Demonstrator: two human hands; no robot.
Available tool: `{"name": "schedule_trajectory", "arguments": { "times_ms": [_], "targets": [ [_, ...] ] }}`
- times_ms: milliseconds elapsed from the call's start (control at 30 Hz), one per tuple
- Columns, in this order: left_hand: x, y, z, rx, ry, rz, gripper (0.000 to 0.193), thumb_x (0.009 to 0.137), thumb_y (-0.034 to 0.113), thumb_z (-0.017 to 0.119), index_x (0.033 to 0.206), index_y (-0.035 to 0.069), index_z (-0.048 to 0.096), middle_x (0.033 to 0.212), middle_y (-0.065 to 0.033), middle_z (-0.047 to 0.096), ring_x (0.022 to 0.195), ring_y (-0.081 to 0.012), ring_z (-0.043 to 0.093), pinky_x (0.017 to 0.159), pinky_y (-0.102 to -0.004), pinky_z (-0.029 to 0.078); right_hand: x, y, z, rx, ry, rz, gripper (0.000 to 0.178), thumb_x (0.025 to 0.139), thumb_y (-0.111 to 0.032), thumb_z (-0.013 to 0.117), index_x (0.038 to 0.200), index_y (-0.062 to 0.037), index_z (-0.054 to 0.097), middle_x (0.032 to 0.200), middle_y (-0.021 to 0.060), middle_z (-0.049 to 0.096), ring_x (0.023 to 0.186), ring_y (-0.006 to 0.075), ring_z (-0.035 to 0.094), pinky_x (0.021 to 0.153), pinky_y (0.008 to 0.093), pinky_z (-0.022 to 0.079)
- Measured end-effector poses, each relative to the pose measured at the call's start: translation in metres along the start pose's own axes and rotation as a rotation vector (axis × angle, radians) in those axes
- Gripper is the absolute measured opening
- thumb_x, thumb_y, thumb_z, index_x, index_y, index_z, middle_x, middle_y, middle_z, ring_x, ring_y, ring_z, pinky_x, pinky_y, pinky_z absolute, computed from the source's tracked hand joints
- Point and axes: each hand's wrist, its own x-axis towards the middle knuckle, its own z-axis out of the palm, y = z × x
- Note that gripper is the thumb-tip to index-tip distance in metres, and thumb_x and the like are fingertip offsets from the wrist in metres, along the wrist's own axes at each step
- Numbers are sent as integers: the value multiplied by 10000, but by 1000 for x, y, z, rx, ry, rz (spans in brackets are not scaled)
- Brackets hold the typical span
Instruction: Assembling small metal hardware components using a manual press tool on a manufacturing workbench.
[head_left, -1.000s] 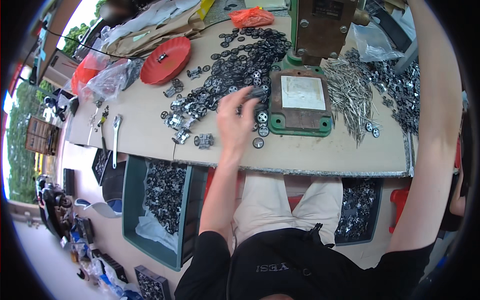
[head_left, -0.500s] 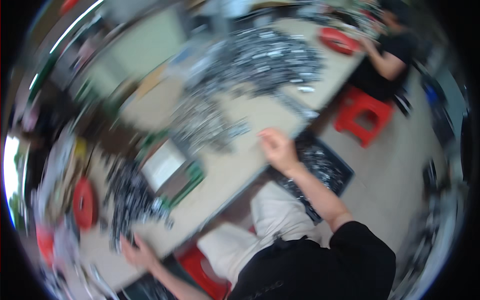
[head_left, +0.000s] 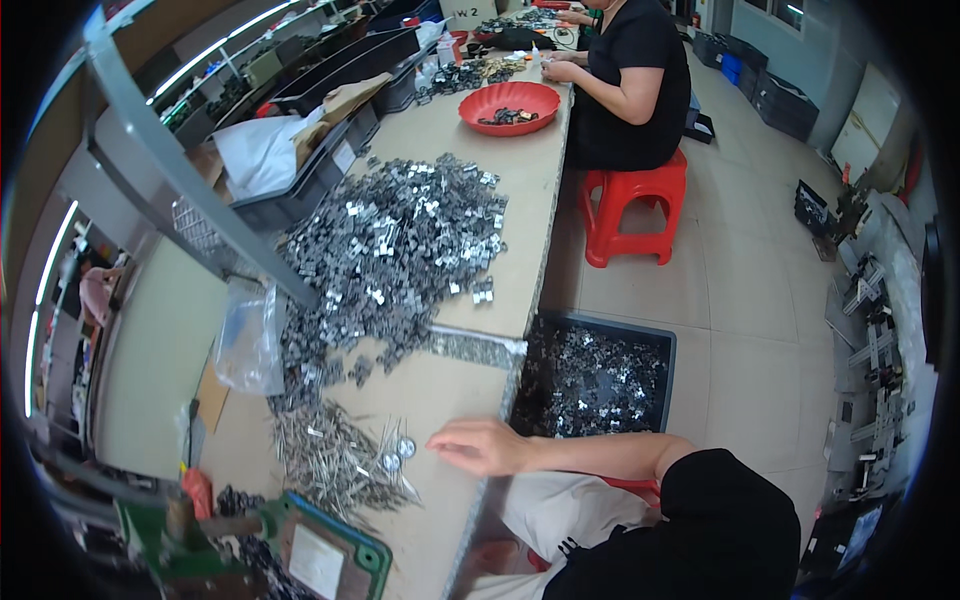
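Observation:
My right hand (head_left: 480, 447) reaches in from the right over the table's near edge. Its fingers are loosely stretched, and I see nothing held. Just left of the fingertips lie two round shiny discs (head_left: 398, 455), beside a heap of thin metal pins (head_left: 325, 450). Beyond them spreads a large mound of small dark and silver metal pieces (head_left: 400, 230), which look like clips. At the lower left stands a green bench press (head_left: 175, 540), with a pale block (head_left: 316, 562) on its green base. My left hand is outside the picture.
A black crate (head_left: 668, 385) of small metal parts stands right of the table (head_left: 455, 395). Farther off are a red bowl (head_left: 510, 105) of parts and a person (head_left: 640, 90) on a red stool (head_left: 632, 210). A grey post (head_left: 200, 190) rises at left, near a clear plastic bag (head_left: 250, 335).
The view has swung toward the far right end of the table. My left hand, seen earlier by a pile of dark parts, has left the picture. My right hand is now beside the pins.

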Motion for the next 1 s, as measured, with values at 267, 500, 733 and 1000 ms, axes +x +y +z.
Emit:
{"name": "schedule_trajectory", "arguments": {
  "times_ms": [267,500,733,1000],
  "targets": [
    [47,60,42,-78,-22,52,421,869,381,560,1097,30,597,1187,-210,548,1157,-416,472,938,-515,397,156,81,-222,316,599,231,581,876,-112,546,1373,-31,257,953,90,622,593,91,540,497,221,451],
    [66,117,69,-144,-38,52,423,869,380,560,1101,28,595,1186,-210,549,1153,-412,475,938,-510,398,248,208,-338,-144,888,545,593,837,-76,454,1395,-56,256,909,137,651,604,184,600,527,321,498],
    [78,170,90,-186,-62,70,426,869,379,561,1105,26,593,1185,-211,550,1149,-408,478,938,-506,399,267,244,-342,-761,1016,494,443,885,-325,459,1292,-155,424,982,257,620,925,435,588,823,489,441],
    [52,248,109,-303,-152,76,429,870,378,561,1109,23,591,1185,-212,550,1145,-404,482,937,-500,400,268,240,-330,-873,836,602,518,845,-324,522,1296,-100,403,947,258,631,896,421,604,806,485,451]
  ]
}}
